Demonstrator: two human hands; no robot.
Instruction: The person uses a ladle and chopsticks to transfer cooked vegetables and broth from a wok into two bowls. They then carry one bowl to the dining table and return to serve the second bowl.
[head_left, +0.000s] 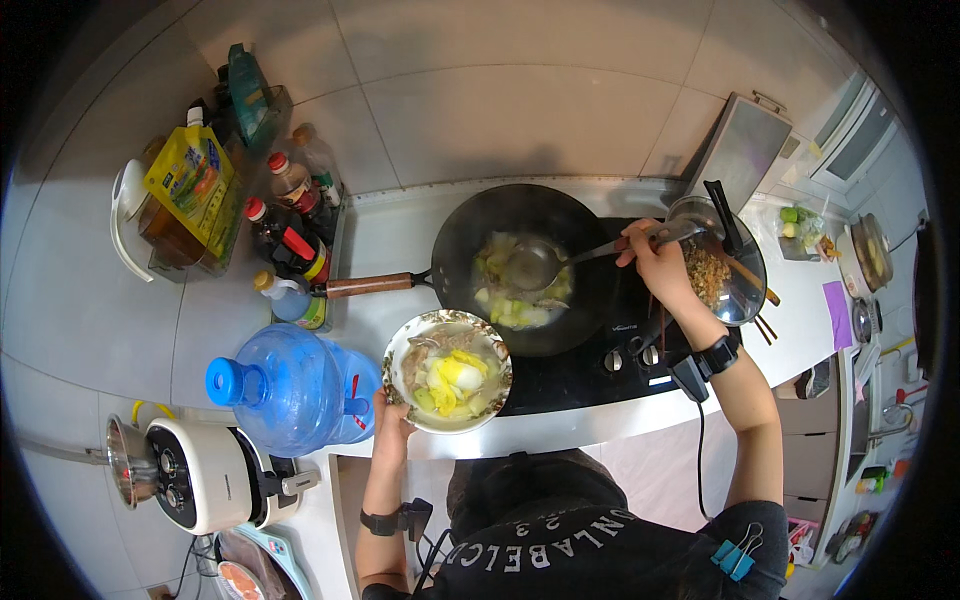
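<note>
My left hand (392, 420) grips the rim of a patterned bowl (390, 375), just in front of the wok. Pale broth, yellow cabbage leaves (452, 381) and pieces of meat (435, 343) fill the bowl. My right hand (654, 253) is closed around the handle of a metal ladle (534, 264). The ladle's round head rests in the black wok (480, 217), over a soup of chopped vegetables (517, 315). The wok's wooden handle (367, 285) points left.
Right of the wok, a glass lid (739, 300) lies near chopped food (706, 276) and chopsticks (763, 328). Sauce bottles (292, 247) and a blue water jug (289, 390) stand at left. An air fryer (202, 472) sits below them. Stove knobs (613, 361) face me.
</note>
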